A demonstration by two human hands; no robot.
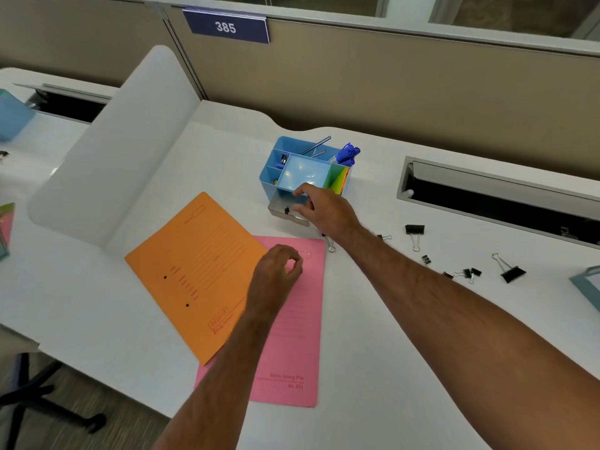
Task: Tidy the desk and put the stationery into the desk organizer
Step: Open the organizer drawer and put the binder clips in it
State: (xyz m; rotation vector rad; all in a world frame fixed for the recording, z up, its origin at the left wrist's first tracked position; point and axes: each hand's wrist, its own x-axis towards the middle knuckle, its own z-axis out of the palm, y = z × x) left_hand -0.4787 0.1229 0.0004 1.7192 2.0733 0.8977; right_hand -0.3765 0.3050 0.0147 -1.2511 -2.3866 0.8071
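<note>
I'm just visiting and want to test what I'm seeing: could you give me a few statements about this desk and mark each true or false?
1. The organizer's drawer is pulled out. True.
2. The orange folder lies partly over the pink folder. True.
3. The blue markers lie loose on the desk. False: they stand in the blue organizer.
4. All binder clips are stored away. False: several lie scattered beside the right arm.
5. The left hand holds a pen. False: no pen shows in it.

Right hand (pixel 319 211) outstretched (left hand (pixel 276 271) curled)
</note>
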